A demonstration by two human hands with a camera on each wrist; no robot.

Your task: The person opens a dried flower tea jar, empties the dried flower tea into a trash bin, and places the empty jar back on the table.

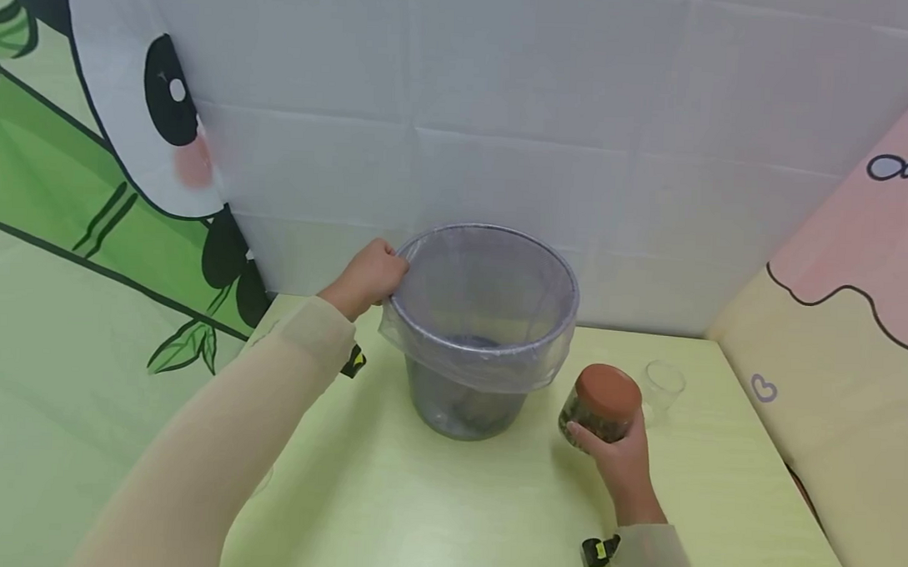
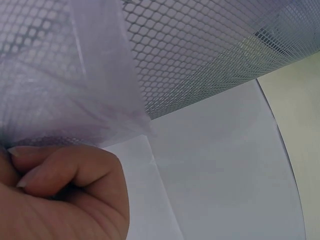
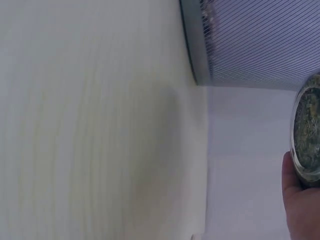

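A grey metal-mesh wastebasket (image 1: pixel 465 405) stands upright on the table, a thin translucent bin liner (image 1: pixel 488 368) folded over its rim. My left hand (image 1: pixel 372 272) grips the rim and liner at the basket's left side; the left wrist view shows its fingers (image 2: pixel 75 167) curled by the plastic. To the right of the basket, my right hand (image 1: pixel 624 456) holds a clear jar (image 1: pixel 595 418) with an orange-brown lid (image 1: pixel 610 391), slightly tilted. Dark greenish contents show through the jar's base (image 3: pixel 307 130) in the right wrist view.
A clear drinking glass (image 1: pixel 664 383) stands on the pale yellow-green table (image 1: pixel 416 499), behind and right of the jar. A white sheet (image 1: pixel 503 177) rises right behind the table. Printed cloths hang at the left (image 1: pixel 85 304) and right (image 1: pixel 857 348).
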